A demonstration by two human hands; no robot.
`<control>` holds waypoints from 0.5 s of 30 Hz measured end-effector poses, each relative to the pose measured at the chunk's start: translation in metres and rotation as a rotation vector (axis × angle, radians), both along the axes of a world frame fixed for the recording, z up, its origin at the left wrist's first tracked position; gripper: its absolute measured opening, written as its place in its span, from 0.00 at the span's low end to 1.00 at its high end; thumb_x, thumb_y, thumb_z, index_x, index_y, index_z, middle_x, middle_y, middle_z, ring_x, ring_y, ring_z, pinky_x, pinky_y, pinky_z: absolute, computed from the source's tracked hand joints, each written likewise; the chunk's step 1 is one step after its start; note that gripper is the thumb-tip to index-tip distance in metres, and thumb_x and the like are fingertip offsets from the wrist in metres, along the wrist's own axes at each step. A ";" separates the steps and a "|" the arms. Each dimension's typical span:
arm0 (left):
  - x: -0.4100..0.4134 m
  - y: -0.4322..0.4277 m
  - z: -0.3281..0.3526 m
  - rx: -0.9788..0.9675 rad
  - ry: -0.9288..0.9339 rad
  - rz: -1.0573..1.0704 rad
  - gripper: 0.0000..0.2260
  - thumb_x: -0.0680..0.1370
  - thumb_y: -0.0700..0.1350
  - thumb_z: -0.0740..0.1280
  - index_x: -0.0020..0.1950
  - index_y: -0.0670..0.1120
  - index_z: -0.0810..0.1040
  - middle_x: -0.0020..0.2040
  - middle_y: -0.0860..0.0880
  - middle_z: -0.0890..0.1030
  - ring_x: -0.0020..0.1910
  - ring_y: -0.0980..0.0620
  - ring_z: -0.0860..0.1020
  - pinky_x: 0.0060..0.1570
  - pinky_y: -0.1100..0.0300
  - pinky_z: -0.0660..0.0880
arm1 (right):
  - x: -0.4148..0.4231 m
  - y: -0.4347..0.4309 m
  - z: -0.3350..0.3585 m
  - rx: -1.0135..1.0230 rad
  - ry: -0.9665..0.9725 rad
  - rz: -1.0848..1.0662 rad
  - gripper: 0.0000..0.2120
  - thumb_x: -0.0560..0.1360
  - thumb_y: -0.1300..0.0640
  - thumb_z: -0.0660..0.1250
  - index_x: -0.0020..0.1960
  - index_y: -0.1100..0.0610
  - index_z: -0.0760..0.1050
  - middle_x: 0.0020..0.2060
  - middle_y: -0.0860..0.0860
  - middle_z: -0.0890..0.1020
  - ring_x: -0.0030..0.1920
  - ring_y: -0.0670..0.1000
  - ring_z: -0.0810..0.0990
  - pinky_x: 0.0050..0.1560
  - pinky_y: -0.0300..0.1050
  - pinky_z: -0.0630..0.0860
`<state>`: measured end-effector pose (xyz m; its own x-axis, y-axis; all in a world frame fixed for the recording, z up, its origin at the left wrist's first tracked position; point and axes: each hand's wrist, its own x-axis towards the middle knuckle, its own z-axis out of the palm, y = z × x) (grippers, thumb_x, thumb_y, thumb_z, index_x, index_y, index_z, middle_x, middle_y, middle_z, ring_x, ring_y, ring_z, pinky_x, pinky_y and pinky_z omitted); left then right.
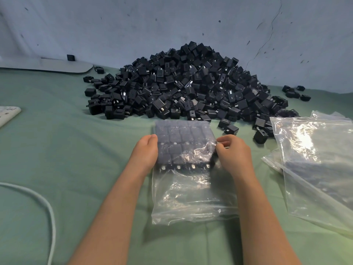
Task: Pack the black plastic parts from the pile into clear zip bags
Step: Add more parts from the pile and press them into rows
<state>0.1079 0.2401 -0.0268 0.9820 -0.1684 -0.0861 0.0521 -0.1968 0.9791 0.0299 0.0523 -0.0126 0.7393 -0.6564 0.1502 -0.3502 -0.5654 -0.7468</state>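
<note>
A big pile of black plastic parts (191,83) lies on the green cloth at the back, against the wall. In front of it lies a clear zip bag (193,196) whose far half holds neat rows of black parts (181,138). My left hand (146,152) rests flat against the bag's left side, fingers straight. My right hand (233,152) is at the bag's right side, with thumb and fingers pinching the plastic there. The bag's near half is see-through and flat.
A stack of empty clear zip bags (313,159) lies to the right. Loose black parts (295,92) sit at the far right by the wall. A white cable (50,213) curves at the left, a white object (7,113) at the left edge.
</note>
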 end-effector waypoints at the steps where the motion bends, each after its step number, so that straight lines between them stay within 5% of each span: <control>1: -0.001 0.001 0.000 0.005 -0.008 0.001 0.14 0.82 0.47 0.53 0.46 0.42 0.74 0.49 0.41 0.79 0.52 0.44 0.76 0.60 0.50 0.71 | -0.001 -0.001 0.000 0.000 0.003 0.002 0.09 0.75 0.59 0.63 0.54 0.55 0.78 0.37 0.43 0.76 0.44 0.50 0.77 0.46 0.44 0.72; 6: -0.010 -0.001 0.002 0.070 -0.057 -0.023 0.13 0.82 0.49 0.53 0.53 0.45 0.75 0.46 0.52 0.76 0.47 0.53 0.73 0.44 0.59 0.69 | -0.004 0.002 -0.003 0.009 0.006 0.042 0.13 0.77 0.58 0.62 0.60 0.56 0.77 0.52 0.51 0.81 0.53 0.52 0.78 0.54 0.47 0.74; 10: -0.013 -0.003 0.006 0.079 -0.037 -0.032 0.15 0.83 0.51 0.52 0.62 0.49 0.73 0.52 0.53 0.76 0.54 0.54 0.73 0.52 0.61 0.65 | -0.001 0.004 -0.005 -0.019 0.032 0.091 0.15 0.78 0.59 0.61 0.64 0.57 0.75 0.59 0.53 0.80 0.59 0.52 0.76 0.54 0.39 0.67; 15: -0.015 -0.006 0.009 0.108 -0.051 -0.049 0.12 0.83 0.51 0.51 0.54 0.49 0.72 0.47 0.54 0.75 0.49 0.54 0.72 0.50 0.62 0.62 | -0.001 0.004 -0.006 -0.034 0.036 0.095 0.16 0.78 0.60 0.60 0.65 0.58 0.75 0.60 0.53 0.80 0.61 0.53 0.76 0.58 0.42 0.68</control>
